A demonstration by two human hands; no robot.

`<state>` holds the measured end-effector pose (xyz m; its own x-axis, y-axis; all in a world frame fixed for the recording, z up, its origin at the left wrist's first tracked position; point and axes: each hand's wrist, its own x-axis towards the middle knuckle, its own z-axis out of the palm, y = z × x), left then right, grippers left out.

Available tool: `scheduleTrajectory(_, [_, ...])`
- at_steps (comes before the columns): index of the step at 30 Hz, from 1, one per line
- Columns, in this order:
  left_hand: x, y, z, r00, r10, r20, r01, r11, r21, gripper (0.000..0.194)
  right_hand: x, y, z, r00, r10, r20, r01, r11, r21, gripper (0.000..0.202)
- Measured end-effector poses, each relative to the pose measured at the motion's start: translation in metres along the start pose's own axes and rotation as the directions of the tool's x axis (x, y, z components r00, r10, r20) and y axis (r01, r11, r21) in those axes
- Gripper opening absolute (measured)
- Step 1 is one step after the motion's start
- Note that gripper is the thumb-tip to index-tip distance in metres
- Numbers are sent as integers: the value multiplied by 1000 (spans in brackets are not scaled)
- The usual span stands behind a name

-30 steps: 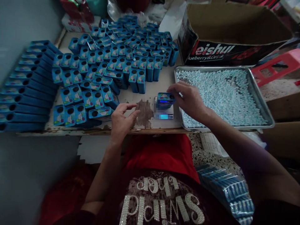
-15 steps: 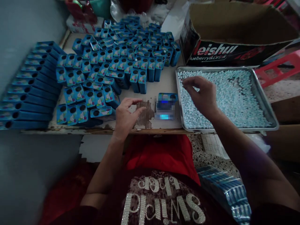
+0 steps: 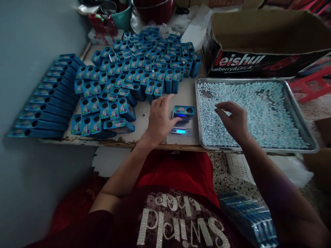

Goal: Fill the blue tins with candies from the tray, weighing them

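A small digital scale with a lit blue display lies near the table's front edge. On it rests a blue box with a round dark hole in its top. My left hand is just left of the scale, fingers and thumb apart, holding nothing; its thumb tip is close to the box. Over the left part of a metal tray full of pale blue and white pellets, my right hand has thumb and forefinger pinched together. Whatever lies between those fingertips is too small to tell.
Many similar blue boxes crowd the table's left and back. A row of blue boxes stands along the left edge. Behind the tray is a cardboard box. Wrapped blue packs lie on the floor, beside a red stool.
My left hand has moved right, up to the scale and its blue box. My right hand has shifted slightly right and down over the tray. The view has tilted a little.
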<state>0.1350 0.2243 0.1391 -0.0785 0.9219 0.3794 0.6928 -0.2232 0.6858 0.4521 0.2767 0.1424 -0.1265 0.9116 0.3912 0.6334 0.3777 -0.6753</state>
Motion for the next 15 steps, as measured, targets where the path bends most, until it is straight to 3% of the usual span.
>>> scheduleTrajectory(3, [5,-13,17,994,-84,63,91,988,-125,107,-7,3,0,997,-60,55,63,996,-65,15])
scheduleTrajectory(5, [5,-25,27,978,-142,150,175,956,-236,103,-12,4,1,997,-19,76,21,999,-26,15])
scheduleTrajectory(9, [5,-39,42,941,-146,304,263,882,-390,63,-16,3,9,976,211,57,-217,962,166,12])
scheduleTrajectory(12, [10,-32,45,929,-147,341,286,868,-406,51,-17,-7,19,925,352,144,-380,841,385,18])
scheduleTrajectory(14, [14,-20,41,952,-85,295,195,909,-368,49,-19,-17,25,875,406,262,-483,710,512,26])
scheduleTrajectory(15, [16,-14,38,966,-11,259,96,943,-318,45,-19,-23,29,842,429,328,-539,633,555,30])
